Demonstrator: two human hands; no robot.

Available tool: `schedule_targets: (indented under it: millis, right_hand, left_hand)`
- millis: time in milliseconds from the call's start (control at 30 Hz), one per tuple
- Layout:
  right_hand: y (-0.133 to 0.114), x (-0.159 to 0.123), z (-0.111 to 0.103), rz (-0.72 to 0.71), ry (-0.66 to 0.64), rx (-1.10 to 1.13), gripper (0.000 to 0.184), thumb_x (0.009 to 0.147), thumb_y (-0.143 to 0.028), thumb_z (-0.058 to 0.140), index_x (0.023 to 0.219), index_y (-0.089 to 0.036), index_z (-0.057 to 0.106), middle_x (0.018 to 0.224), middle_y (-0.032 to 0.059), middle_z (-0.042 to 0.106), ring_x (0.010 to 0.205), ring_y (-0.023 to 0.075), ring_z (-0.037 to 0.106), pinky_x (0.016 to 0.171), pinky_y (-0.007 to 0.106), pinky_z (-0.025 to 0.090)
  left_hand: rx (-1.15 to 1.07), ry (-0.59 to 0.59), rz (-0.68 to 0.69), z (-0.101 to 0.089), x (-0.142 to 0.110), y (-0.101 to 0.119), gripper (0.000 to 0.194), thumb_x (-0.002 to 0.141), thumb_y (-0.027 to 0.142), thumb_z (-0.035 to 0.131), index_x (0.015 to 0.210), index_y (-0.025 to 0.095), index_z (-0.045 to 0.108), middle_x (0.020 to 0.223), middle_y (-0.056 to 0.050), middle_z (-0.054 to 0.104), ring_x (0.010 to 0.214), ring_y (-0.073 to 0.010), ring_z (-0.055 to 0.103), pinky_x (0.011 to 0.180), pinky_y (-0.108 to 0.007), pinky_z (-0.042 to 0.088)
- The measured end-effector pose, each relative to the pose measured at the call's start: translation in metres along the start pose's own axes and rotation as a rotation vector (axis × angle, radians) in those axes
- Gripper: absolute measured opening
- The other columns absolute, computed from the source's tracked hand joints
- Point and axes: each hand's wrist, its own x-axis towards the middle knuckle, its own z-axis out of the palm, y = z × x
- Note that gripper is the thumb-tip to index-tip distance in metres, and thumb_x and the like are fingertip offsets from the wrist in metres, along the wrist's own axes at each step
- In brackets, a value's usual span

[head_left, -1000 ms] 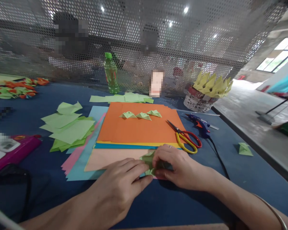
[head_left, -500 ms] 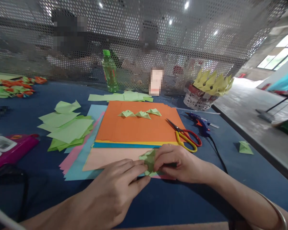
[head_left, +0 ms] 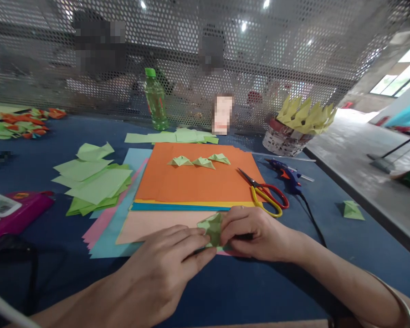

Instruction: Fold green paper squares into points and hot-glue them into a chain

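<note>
A small piece of green paper (head_left: 212, 229), creased and partly folded, is held just above the near edge of the coloured sheets. My left hand (head_left: 171, 259) grips its left side between thumb and fingers. On its right side, my right hand (head_left: 248, 232) pinches the edge, fingers curled. Beyond my hands lies a stack of orange paper (head_left: 191, 184) over yellow, blue and pale pink sheets. Three folded green paper pieces (head_left: 204, 162) sit in a row on the orange sheet. Red-and-yellow-handled scissors (head_left: 264, 193) rest partly on the stack's right side, near my right hand.
Loose green paper sheets (head_left: 95, 180) lie left, green strips (head_left: 174, 136) behind. A blue glue gun (head_left: 287, 175) with a cord lies right, near another folded green piece (head_left: 353, 210). A bottle (head_left: 155, 102) and a pot with yellow paper points (head_left: 287, 132) stand by the mesh screen (head_left: 181, 50).
The green paper between my hands has shifted slightly and its lower corner is now less visible, with my left fingertips a little further right. Otherwise the view has only moved slightly.
</note>
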Motion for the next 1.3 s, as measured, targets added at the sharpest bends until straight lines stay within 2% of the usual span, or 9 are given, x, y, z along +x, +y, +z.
schedule_targets:
  millis: [267, 467, 533, 633, 700, 800, 900, 1133, 1300]
  right_hand:
    - [0.001, -0.003, 0.001, 0.026, -0.008, -0.028, 0.03, 0.082, 0.0, 0.057, 0.097, -0.021, 0.072, 0.101, 0.0036, 0.069, 0.092, 0.0151, 0.067, 0.084, 0.026, 0.053]
    - [-0.009, -0.004, -0.005, 0.037, -0.028, -0.055, 0.039, 0.073, 0.003, 0.051, 0.097, -0.02, 0.071, 0.102, 0.0056, 0.067, 0.093, 0.0184, 0.065, 0.084, 0.03, 0.053]
    - [-0.012, -0.003, -0.003, 0.058, -0.021, -0.058, 0.03, 0.08, -0.002, 0.053, 0.096, -0.02, 0.071, 0.1, 0.0059, 0.068, 0.092, 0.0184, 0.065, 0.083, 0.03, 0.053]
    - [-0.012, 0.0, 0.004, 0.159, 0.046, -0.097, 0.009, 0.092, -0.022, 0.062, 0.087, -0.02, 0.07, 0.091, 0.0041, 0.068, 0.087, 0.0173, 0.065, 0.076, 0.027, 0.051]
    - [-0.012, 0.002, 0.012, 0.228, 0.103, -0.131, 0.015, 0.09, -0.03, 0.069, 0.08, -0.02, 0.068, 0.084, 0.0017, 0.066, 0.082, 0.0158, 0.064, 0.07, 0.025, 0.048]
    - [-0.012, 0.004, 0.02, 0.33, 0.183, -0.156, 0.015, 0.081, -0.024, 0.078, 0.082, -0.021, 0.063, 0.081, -0.0025, 0.064, 0.073, 0.0126, 0.061, 0.063, 0.023, 0.043]
    - [-0.012, 0.004, 0.023, 0.427, 0.24, -0.134, 0.033, 0.073, -0.019, 0.083, 0.094, -0.022, 0.057, 0.085, -0.0037, 0.063, 0.071, 0.0119, 0.06, 0.063, 0.022, 0.044]
    - [-0.007, 0.001, 0.021, 0.5, 0.199, -0.11, 0.029, 0.083, -0.015, 0.07, 0.104, -0.027, 0.054, 0.098, -0.0016, 0.065, 0.083, 0.0145, 0.062, 0.073, 0.025, 0.049]
    - [-0.01, 0.001, 0.013, 0.463, 0.155, -0.09, 0.025, 0.085, -0.014, 0.066, 0.105, -0.025, 0.056, 0.103, 0.0002, 0.064, 0.087, 0.0149, 0.062, 0.075, 0.025, 0.049]
  left_hand:
    - [0.021, -0.033, 0.039, 0.003, -0.001, -0.001, 0.046, 0.088, 0.005, 0.042, 0.128, 0.016, 0.061, 0.121, -0.01, 0.067, 0.114, -0.0241, 0.061, 0.1, -0.038, 0.051]
    - [0.042, 0.02, 0.037, 0.003, 0.001, 0.0, 0.042, 0.09, 0.004, 0.04, 0.122, 0.015, 0.065, 0.112, -0.01, 0.07, 0.106, -0.0235, 0.064, 0.095, -0.038, 0.052]
    - [0.049, 0.034, 0.025, 0.003, 0.003, 0.001, 0.041, 0.09, 0.005, 0.039, 0.12, 0.016, 0.066, 0.111, -0.01, 0.07, 0.104, -0.0232, 0.064, 0.095, -0.038, 0.052]
    - [0.051, 0.046, 0.022, 0.004, 0.003, 0.002, 0.039, 0.091, 0.005, 0.039, 0.116, 0.017, 0.067, 0.107, -0.01, 0.071, 0.101, -0.0233, 0.065, 0.092, -0.038, 0.052]
    - [0.051, 0.042, 0.036, 0.003, 0.003, 0.002, 0.039, 0.091, 0.005, 0.039, 0.116, 0.015, 0.067, 0.106, -0.011, 0.071, 0.1, -0.0235, 0.065, 0.091, -0.038, 0.052]
    - [0.048, 0.013, 0.038, 0.002, 0.003, 0.001, 0.041, 0.09, 0.007, 0.039, 0.121, 0.015, 0.065, 0.111, -0.011, 0.071, 0.104, -0.024, 0.064, 0.092, -0.038, 0.051]
    - [0.069, -0.011, 0.022, 0.001, 0.002, 0.002, 0.041, 0.091, 0.008, 0.04, 0.124, 0.016, 0.064, 0.114, -0.009, 0.07, 0.107, -0.0237, 0.063, 0.094, -0.038, 0.049]
    - [0.086, -0.032, -0.051, -0.002, 0.003, 0.011, 0.043, 0.089, 0.008, 0.038, 0.12, 0.017, 0.066, 0.119, -0.008, 0.07, 0.113, -0.0237, 0.06, 0.1, -0.039, 0.043]
    - [0.038, -0.066, -0.052, -0.008, 0.002, 0.011, 0.041, 0.087, 0.013, 0.044, 0.122, 0.016, 0.065, 0.127, -0.009, 0.066, 0.118, -0.0244, 0.058, 0.103, -0.039, 0.043]
